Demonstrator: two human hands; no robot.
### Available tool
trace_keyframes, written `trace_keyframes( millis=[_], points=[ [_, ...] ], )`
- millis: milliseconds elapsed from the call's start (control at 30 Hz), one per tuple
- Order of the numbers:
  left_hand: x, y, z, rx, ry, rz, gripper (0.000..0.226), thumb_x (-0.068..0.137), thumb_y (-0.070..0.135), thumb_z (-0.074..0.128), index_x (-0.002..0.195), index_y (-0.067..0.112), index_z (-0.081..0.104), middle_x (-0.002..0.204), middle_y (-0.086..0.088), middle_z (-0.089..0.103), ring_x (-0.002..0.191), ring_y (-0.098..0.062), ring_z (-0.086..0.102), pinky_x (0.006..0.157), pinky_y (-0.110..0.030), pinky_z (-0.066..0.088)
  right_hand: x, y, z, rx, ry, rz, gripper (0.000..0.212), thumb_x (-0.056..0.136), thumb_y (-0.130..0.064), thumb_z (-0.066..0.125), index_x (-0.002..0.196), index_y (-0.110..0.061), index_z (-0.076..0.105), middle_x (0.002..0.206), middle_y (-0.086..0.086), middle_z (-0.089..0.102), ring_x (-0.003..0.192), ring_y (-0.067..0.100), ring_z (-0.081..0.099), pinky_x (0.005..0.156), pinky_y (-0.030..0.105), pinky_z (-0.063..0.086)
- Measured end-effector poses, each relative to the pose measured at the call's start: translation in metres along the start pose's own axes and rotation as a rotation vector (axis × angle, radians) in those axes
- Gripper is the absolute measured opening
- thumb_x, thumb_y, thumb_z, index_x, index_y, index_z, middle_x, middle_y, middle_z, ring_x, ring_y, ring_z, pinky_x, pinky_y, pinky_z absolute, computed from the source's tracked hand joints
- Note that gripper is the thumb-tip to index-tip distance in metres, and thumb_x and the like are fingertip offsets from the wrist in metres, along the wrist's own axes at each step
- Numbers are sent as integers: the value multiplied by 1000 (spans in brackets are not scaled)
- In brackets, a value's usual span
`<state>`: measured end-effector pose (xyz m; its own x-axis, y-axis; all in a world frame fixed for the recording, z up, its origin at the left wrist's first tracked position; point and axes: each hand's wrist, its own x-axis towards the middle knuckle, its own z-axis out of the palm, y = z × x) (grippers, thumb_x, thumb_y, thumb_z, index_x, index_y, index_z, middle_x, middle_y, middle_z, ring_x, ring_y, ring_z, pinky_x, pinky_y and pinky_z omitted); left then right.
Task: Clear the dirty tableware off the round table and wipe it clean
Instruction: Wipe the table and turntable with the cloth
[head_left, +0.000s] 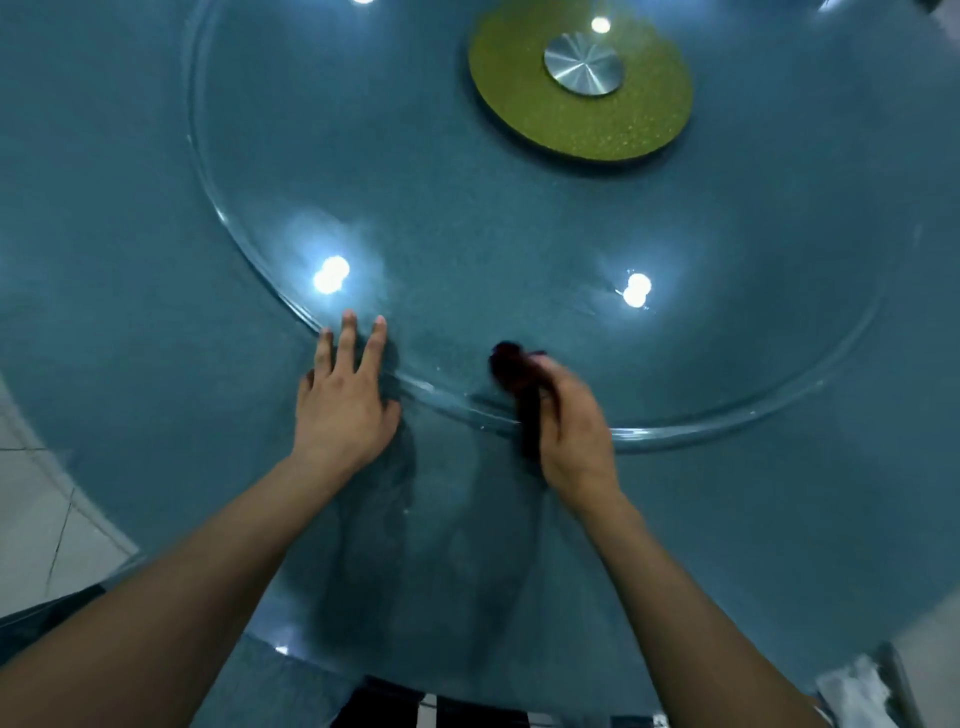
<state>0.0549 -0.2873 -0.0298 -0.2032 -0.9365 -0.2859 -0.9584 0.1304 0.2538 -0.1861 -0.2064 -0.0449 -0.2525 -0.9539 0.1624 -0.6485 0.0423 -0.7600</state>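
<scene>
1. A strip of pale tiled floor (36, 499) shows at the far left, crossed by thin dark grout lines, beyond the curved edge of the table.
2. The round table (130, 260) has a smooth, glossy blue-green top with a fine speckle, and it mirrors several bright ceiling lights as white spots.
3. On it lies a large clear glass turntable (249, 156), a thin transparent disc whose rounded rim arcs from upper left down toward the hands and up again on the right.
4. The left hand (343, 400) lies palm down at the near rim of the glass, fingers straight and slightly spread, their tips over the edge of the disc; it holds nothing. Its bare forearm reaches in from the lower left.
5. A dark, soft-looking cloth (519, 389), blurred, sits bunched at the glass rim just right of the left hand.
6. The right hand (576, 436) has its fingers curled round that cloth, gripping it, back of the hand up, forearm coming from the lower right.
7. At upper right, under the glass, sits a round olive-green glittery base (649, 119) with a brushed-metal disc hub (584, 65) at its centre.
8. Something white and crumpled (852, 691) shows at the lower right corner; too unclear to name.
</scene>
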Motion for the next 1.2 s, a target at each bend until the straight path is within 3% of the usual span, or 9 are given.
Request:
trace_keyframes(
  millis=[100,267,467,700,833,1000,1200],
  points=[
    [3,-4,-2,23,-31,-1,92,93,40,58,161,32,-3,170,-1,-12,156,-31,-3,118,-56,24,23,12,-20,-67,194,66,37,103,-22,39,134,-10,55,134,4,60,121,22,57,108,31,41],
    [5,-8,-3,20,-58,18,90,94,37,55,161,31,-5,169,-2,-16,156,-31,-6,120,-56,20,52,35,-12,-262,36,65,39,101,-22,39,134,-14,57,139,5,58,135,29,45,111,53,35],
    [-1,-16,-4,48,-78,79,86,96,30,52,162,30,-4,169,-2,-15,156,-29,-6,121,-56,18,4,11,26,-326,-68,-192,39,101,-20,42,137,-15,57,147,1,53,143,20,39,122,45,22],
    [-12,-14,4,81,-84,75,91,93,18,56,162,32,-3,170,2,-12,156,-31,4,120,-56,25,-19,-23,61,-314,-267,-462,40,99,-18,42,135,-13,59,145,1,55,142,19,42,122,42,23],
    [-24,-9,4,85,-10,65,81,94,10,45,162,27,4,171,0,-3,155,-34,8,119,-57,26,-72,-4,47,-356,-150,-403,44,96,-9,51,140,-12,55,146,1,54,141,21,42,119,42,28],
    [-66,-12,27,72,33,58,72,95,10,41,161,24,16,170,-2,8,154,-34,12,117,-60,26,-70,3,49,-446,-159,-234,53,99,-33,46,149,-18,44,152,3,45,142,23,36,121,42,23],
    [-109,-27,53,100,91,90,66,95,10,43,158,22,26,167,-5,20,151,-36,22,116,-57,29,-110,5,34,-369,-301,-408,50,99,-26,48,149,-21,46,156,0,41,148,19,30,122,44,22]
  ],
)
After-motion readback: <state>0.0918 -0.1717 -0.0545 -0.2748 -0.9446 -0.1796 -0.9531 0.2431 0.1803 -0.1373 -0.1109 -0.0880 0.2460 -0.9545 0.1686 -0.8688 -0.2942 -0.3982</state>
